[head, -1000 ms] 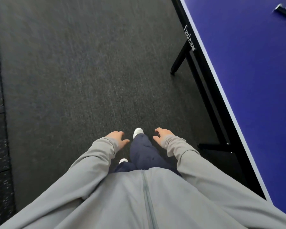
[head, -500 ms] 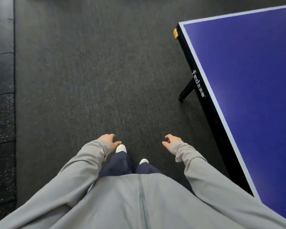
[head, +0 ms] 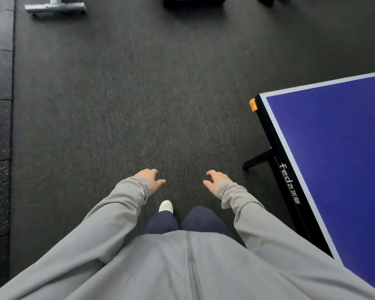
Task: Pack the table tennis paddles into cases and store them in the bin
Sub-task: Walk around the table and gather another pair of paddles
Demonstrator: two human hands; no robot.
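I am standing on dark carpet and looking down past my grey jacket. My left hand hangs in front of me with loosely curled fingers and holds nothing. My right hand hangs the same way, also with nothing in it. The blue table tennis table fills the right side, its near corner level with my hands' height in the picture. No paddle, case or bin is in view.
A black table leg sticks out to the left under the table's edge. An orange corner guard marks the table's corner. A grey metal base lies at the top left and a black object at the top middle.
The view has moved forward along the table: its corner now sits lower and further right, and objects appear at the top. The dark thing seen on the table earlier has left the view.
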